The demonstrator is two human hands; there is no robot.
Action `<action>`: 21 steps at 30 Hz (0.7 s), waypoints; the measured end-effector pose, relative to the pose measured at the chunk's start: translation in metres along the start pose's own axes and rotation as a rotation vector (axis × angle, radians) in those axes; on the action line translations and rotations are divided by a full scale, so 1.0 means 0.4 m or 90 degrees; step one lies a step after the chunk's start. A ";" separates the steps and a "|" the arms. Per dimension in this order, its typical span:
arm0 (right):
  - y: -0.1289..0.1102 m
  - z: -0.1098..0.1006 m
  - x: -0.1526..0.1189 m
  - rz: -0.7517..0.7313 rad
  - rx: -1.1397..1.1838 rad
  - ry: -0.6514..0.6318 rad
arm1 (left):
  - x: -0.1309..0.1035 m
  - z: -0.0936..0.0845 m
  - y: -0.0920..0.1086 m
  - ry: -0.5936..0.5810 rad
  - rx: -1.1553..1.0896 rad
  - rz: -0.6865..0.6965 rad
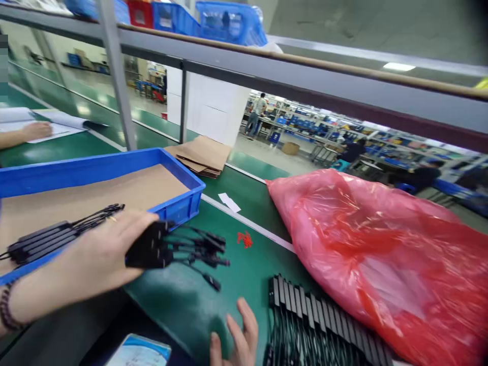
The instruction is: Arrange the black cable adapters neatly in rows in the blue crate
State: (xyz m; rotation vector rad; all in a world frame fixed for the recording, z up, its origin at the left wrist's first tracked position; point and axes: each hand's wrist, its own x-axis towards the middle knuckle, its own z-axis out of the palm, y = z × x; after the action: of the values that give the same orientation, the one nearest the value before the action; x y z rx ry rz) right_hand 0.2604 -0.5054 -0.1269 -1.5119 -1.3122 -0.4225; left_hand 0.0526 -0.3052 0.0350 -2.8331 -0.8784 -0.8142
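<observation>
My left hand point(99, 246) is closed around a bunch of flat black modules with short cables point(148, 246). Their plug ends fan out to the right over the green table. This hand is above the near edge of a blue tray point(179, 208), where a group of similar black modules point(49, 241) lies on a cardboard lining. Low in the view, my right hand point(238, 338) has its fingers apart and holds nothing visible. To its right is a long row of black cabled modules point(316, 310), set side by side.
A large pink-red plastic bag point(373, 244) covers the right side. Small red pieces point(245, 239), white paper slips point(229, 202) and brown cardboard sheets point(204, 154) lie on the table. Another person's hand point(38, 130) rests on papers at left. A shelf rail point(244, 53) crosses above.
</observation>
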 end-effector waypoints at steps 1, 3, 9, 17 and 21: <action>-0.005 -0.016 0.015 0.003 -0.031 0.060 | -0.017 0.042 0.034 -0.029 -0.051 0.004; -0.008 -0.046 0.044 -0.015 -0.106 0.056 | -0.037 0.124 0.097 -0.113 -0.138 0.036; 0.018 -0.061 0.078 0.018 -0.317 -0.334 | 0.002 0.293 0.191 -0.262 -0.276 0.143; 0.051 0.006 0.017 0.183 -0.408 -0.475 | 0.009 0.428 0.139 -0.398 -0.373 0.236; 0.041 0.014 0.042 0.180 -0.406 -0.509 | -0.029 0.434 0.124 -0.397 -0.461 0.165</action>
State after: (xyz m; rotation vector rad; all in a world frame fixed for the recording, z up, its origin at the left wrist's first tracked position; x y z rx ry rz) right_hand 0.2783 -0.4897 -0.1232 -2.5336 -1.5995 -0.0231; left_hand 0.1525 -0.3157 -0.1154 -3.8299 -0.2246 -0.2142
